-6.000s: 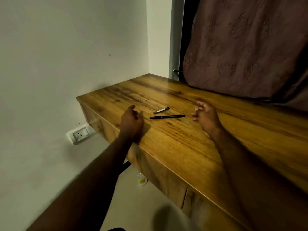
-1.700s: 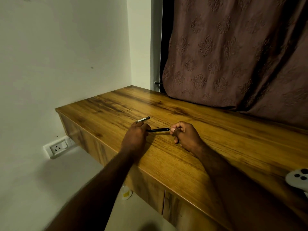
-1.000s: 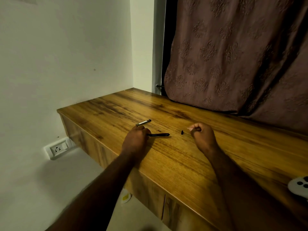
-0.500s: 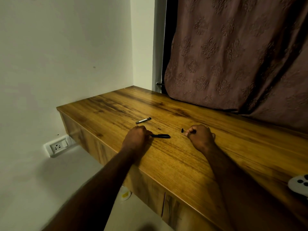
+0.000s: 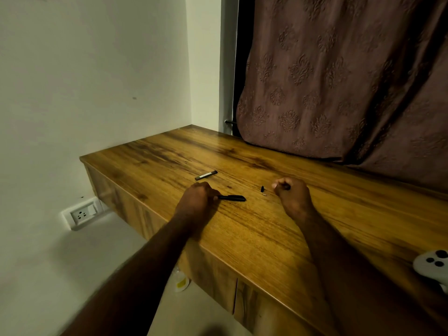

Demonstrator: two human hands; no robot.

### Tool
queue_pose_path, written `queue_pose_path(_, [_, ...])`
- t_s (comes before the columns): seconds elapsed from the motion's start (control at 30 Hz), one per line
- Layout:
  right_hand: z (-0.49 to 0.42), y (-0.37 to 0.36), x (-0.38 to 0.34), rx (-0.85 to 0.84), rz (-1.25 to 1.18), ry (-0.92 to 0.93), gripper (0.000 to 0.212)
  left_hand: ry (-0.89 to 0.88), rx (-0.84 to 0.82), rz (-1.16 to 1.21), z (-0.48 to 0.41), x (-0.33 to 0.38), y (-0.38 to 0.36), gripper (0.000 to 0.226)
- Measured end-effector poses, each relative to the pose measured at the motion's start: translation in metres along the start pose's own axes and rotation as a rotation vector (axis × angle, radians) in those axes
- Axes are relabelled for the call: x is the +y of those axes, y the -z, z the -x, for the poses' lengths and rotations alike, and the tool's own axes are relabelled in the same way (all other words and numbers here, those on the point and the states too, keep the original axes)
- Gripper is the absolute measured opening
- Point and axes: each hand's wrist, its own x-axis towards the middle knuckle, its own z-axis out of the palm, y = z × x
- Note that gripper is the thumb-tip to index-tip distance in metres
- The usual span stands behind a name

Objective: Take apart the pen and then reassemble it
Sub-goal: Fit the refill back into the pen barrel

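Evidently mid-disassembly, judging by the loose parts. At frame centre the left hand (image 5: 196,201) has its fingers curled round one end of the pen barrel (image 5: 232,198). The barrel lies flat on the desk top (image 5: 254,238) and points right, out of the fist. Likely reason: held low against the wood, it cannot roll and its free end faces the other hand.

The right hand (image 5: 292,197), right of centre, hovers just off the wood with fingers curled tight and thumb against them. A dark speck shows at the fingertips; cannot tell whether a part is pinched there or the fist holds nothing.

Between the hands, nearer the right one, lie a small black piece (image 5: 262,189) and just below it a tiny pale piece (image 5: 264,194), neither touching a hand. Probably parked close so they are easy to find for reassembly.

The cap (image 5: 206,175), grey with dark ends, lies above the left hand, apart from the barrel and out of the working lane.

Surface: glossy wood-grain laminate, so small round parts may well skate or roll on it. Cabinet doors sit under the front edge.

Room: a plain pale wall (image 5: 97,69) fills the upper left and a brown embossed curtain (image 5: 339,81) the upper right, hanging down to the desk's far edge. A wall socket (image 5: 81,214) sits at lower left. A white controller (image 5: 432,265) lies on the desk at the right edge of the frame. A pale bottle (image 5: 181,282) stands on the floor at bottom centre
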Motion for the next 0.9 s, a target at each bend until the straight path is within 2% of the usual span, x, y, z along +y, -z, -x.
queue_pose_path(0.07, [0.005, -0.001, -0.006, 0.189, -0.106, 0.068, 0.006, -0.006, -0.014, -0.013, -0.001, -0.001, 0.000, 0.030])
queue_pose_path(0.1, [0.008, -0.002, -0.010, 0.225, -0.123, 0.125, 0.005, -0.010, -0.022, -0.022, -0.001, -0.001, 0.001, 0.030])
queue_pose_path(0.13, [0.011, -0.005, -0.015, 0.201, -0.111, 0.183, 0.006, -0.015, -0.026, -0.029, -0.002, -0.002, 0.000, 0.029])
queue_pose_path(0.2, [0.018, -0.016, -0.022, 0.029, -0.014, 0.293, 0.009, -0.025, -0.029, -0.046, -0.003, -0.002, 0.001, 0.028])
queue_pose_path(0.27, [0.025, -0.028, -0.028, -0.159, 0.166, 0.360, 0.019, -0.035, -0.023, -0.075, -0.003, -0.003, 0.000, 0.028])
queue_pose_path(0.33, [0.029, -0.039, -0.031, -0.245, 0.355, 0.392, 0.030, -0.050, -0.017, -0.115, -0.004, -0.004, -0.002, 0.031])
queue_pose_path(0.4, [0.030, -0.045, -0.034, -0.270, 0.434, 0.386, 0.032, -0.027, -0.035, -0.142, -0.005, -0.006, -0.003, 0.031])
queue_pose_path(0.57, [0.028, -0.046, -0.035, -0.248, 0.502, 0.380, 0.015, 0.019, -0.027, -0.097, -0.006, -0.010, -0.008, 0.025])
queue_pose_path(0.77, [0.024, -0.034, -0.026, -0.197, 0.489, 0.376, 0.021, 0.064, 0.023, -0.015, -0.006, -0.011, -0.011, 0.022])
queue_pose_path(0.9, [0.025, -0.032, -0.025, -0.194, 0.475, 0.394, 0.019, 0.010, 0.040, 0.002, -0.006, -0.008, -0.009, 0.019])
